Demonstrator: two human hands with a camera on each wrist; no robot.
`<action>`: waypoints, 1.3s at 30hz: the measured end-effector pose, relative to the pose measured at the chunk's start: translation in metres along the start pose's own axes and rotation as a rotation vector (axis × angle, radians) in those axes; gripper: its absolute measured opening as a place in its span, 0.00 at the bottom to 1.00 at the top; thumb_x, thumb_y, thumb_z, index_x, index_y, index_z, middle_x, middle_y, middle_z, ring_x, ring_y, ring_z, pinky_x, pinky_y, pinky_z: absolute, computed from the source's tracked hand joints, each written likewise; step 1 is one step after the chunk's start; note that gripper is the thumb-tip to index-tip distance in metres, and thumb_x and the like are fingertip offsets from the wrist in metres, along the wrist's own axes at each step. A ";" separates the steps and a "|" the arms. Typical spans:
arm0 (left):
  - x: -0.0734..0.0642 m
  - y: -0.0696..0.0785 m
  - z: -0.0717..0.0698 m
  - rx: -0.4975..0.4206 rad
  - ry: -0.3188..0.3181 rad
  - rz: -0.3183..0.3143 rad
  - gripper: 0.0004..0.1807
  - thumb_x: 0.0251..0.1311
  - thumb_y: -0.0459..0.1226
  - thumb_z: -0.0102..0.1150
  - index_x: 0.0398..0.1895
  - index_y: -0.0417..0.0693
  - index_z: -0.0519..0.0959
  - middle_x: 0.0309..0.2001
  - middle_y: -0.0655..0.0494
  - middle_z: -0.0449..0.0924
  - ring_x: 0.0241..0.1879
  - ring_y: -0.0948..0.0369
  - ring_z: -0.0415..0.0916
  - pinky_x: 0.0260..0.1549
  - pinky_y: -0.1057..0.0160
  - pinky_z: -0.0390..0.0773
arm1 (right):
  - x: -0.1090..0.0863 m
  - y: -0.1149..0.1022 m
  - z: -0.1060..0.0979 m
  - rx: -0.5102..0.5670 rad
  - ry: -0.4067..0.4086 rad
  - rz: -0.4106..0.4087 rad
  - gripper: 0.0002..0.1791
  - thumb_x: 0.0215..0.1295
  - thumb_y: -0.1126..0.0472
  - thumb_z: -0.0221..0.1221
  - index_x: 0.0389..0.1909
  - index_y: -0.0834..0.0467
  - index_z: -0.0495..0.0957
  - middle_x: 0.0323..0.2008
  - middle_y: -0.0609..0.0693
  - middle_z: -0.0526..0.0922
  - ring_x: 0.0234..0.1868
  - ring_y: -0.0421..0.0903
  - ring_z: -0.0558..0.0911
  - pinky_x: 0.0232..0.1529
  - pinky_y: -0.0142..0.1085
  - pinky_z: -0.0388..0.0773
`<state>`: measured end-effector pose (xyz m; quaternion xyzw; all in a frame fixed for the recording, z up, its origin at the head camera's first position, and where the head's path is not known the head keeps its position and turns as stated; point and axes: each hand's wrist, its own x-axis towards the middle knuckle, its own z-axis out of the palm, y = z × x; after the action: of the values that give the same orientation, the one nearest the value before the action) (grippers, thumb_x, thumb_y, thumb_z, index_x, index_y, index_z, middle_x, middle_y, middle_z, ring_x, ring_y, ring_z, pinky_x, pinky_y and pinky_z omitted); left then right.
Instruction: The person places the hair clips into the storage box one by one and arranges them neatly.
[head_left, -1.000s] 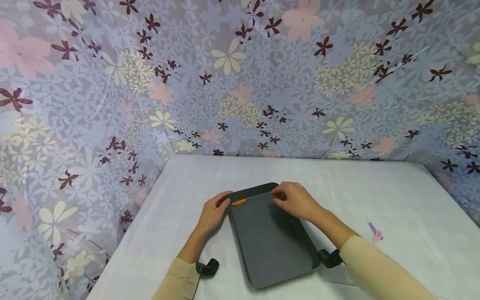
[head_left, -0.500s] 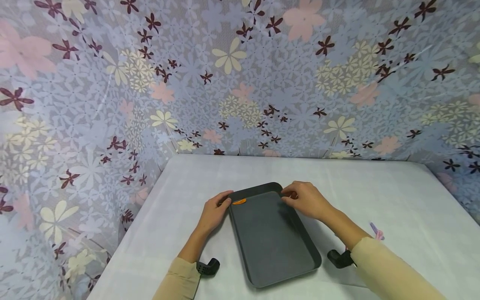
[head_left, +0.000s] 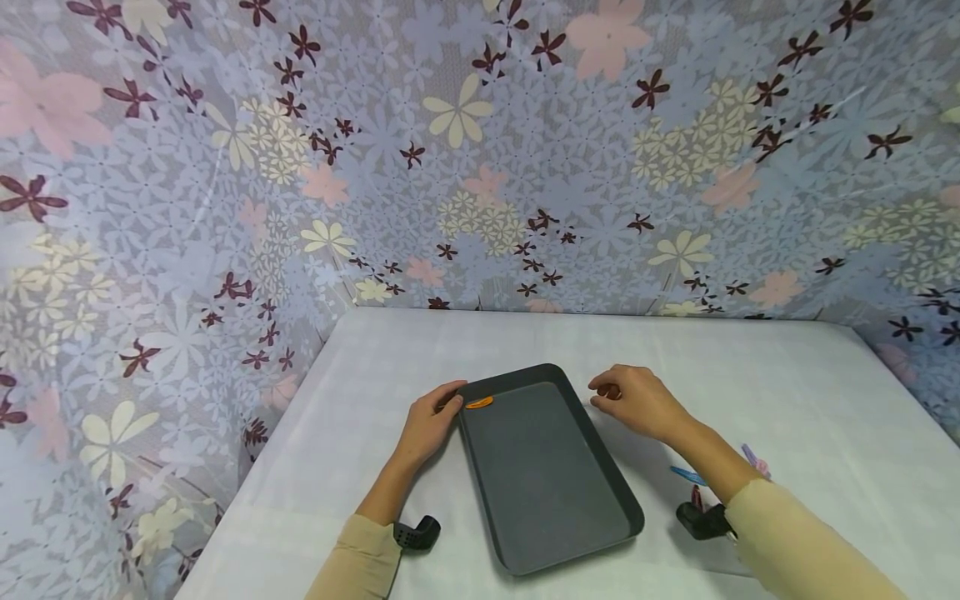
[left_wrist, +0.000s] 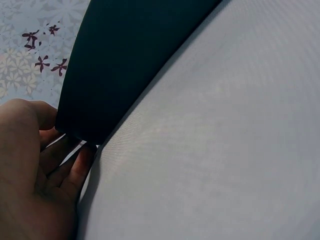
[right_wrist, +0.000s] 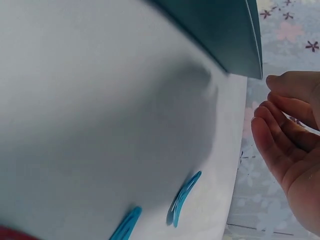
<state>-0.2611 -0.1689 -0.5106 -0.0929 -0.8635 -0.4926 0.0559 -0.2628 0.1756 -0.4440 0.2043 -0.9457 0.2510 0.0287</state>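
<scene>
- Nearest the person, by the curved black camera [head_left: 703, 521] on the right wrist, a slim dark red piece [head_left: 697, 497], partly hidden, lies on the table's white cloth [head_left: 675, 350].
- Under the right forearm are two slim blue clips [right_wrist: 184, 199]; just past it, slender lilac and pink pieces [head_left: 757, 462].
- Between the hands sits the shallow, rectangular dark grey tray [head_left: 551, 483], its material unclear to me.
- The left hand [head_left: 427, 427] pinches the tray's far-left corner.
- The right hand [head_left: 639, 402] hangs outside the tray's right wall, apart from it, fingers loosely bent around nothing.
- By the left thumb, inside the tray, lies a slim orange clip-like piece [head_left: 479, 402].
- I'd call this step steadying the tray left-handed with the right free; picking up a clip would call for a fine fingertip pinch.
- Beyond both hands hangs a lilac-blue floral fabric curtain [head_left: 480, 167].
- A second ago the right hand was over the tray; the left hand and orange piece have stayed put.
</scene>
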 end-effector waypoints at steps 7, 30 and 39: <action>0.000 0.000 0.000 0.003 0.001 -0.003 0.18 0.67 0.47 0.50 0.58 0.63 0.75 0.56 0.59 0.79 0.58 0.58 0.75 0.59 0.52 0.72 | -0.006 0.008 -0.002 -0.009 -0.011 0.004 0.12 0.56 0.59 0.64 0.41 0.59 0.84 0.31 0.46 0.82 0.32 0.40 0.79 0.32 0.36 0.75; -0.001 -0.002 -0.001 -0.004 -0.011 0.003 0.18 0.67 0.48 0.49 0.59 0.63 0.75 0.56 0.60 0.78 0.56 0.59 0.76 0.56 0.53 0.73 | -0.026 0.041 -0.009 -0.022 -0.115 0.091 0.13 0.56 0.60 0.63 0.42 0.61 0.83 0.29 0.46 0.82 0.29 0.39 0.75 0.30 0.34 0.72; -0.001 -0.001 0.000 -0.014 -0.008 -0.005 0.18 0.67 0.47 0.49 0.59 0.62 0.75 0.56 0.59 0.79 0.56 0.58 0.76 0.57 0.51 0.73 | -0.033 0.056 -0.008 -0.052 -0.139 0.114 0.14 0.54 0.60 0.64 0.42 0.58 0.83 0.29 0.45 0.80 0.30 0.40 0.73 0.31 0.34 0.71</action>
<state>-0.2604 -0.1697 -0.5111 -0.0929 -0.8604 -0.4985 0.0505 -0.2553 0.2359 -0.4681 0.1662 -0.9617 0.2129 -0.0460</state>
